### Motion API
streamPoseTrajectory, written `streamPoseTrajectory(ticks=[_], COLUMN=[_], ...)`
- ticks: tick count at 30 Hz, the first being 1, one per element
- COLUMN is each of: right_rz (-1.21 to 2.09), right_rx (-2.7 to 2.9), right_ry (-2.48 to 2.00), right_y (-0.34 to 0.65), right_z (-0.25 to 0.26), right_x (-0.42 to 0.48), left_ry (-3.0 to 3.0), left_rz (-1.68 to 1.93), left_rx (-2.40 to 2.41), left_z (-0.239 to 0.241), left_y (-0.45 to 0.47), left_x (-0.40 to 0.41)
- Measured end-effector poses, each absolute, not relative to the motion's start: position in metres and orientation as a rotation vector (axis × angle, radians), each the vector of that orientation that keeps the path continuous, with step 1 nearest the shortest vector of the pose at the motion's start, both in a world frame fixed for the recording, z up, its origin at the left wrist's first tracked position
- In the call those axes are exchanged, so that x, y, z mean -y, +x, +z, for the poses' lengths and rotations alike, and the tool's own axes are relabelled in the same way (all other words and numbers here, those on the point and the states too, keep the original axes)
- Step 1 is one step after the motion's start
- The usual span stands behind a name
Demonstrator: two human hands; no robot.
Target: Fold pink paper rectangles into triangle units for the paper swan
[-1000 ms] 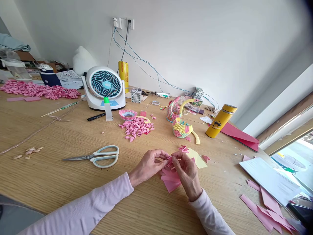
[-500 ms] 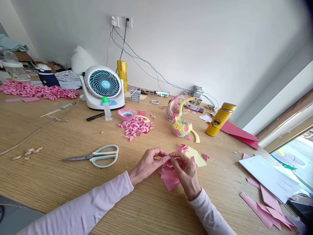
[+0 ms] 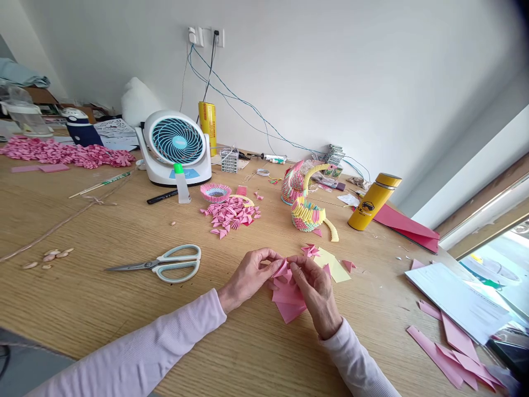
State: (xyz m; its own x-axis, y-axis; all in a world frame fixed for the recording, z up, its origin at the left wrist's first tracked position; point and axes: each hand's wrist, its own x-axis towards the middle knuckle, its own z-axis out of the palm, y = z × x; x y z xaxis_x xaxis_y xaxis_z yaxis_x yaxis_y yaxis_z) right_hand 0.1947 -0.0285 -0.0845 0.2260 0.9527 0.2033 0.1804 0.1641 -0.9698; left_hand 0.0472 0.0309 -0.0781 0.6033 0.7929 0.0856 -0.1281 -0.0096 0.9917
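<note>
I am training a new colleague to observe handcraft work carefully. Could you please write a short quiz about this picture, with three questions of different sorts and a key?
1. True or false: the scissors lie on the table, apart from the left hand.
2. Multiple choice: what do the left hand and the right hand pinch between their fingertips? A) a coin B) a small pink paper piece C) a paintbrush
3. Short answer: what colour is the bottle that stands to the right of the folded paper basket?

Key: 1 true; 2 B; 3 yellow.
</note>
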Motion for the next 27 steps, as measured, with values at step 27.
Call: streamPoseTrajectory(ticks=[27], right_rz=[0.746], right_rx=[1.237], right_ry=[-1.194], right_y=[0.1955], right_z=[-0.0840], right_x=[0.0273], left_ry=[1.283], left_rz=[0.695], left_rx=[-0.572], left_z=[-0.0679], left_y=[0.0486], left_x=[-0.0275])
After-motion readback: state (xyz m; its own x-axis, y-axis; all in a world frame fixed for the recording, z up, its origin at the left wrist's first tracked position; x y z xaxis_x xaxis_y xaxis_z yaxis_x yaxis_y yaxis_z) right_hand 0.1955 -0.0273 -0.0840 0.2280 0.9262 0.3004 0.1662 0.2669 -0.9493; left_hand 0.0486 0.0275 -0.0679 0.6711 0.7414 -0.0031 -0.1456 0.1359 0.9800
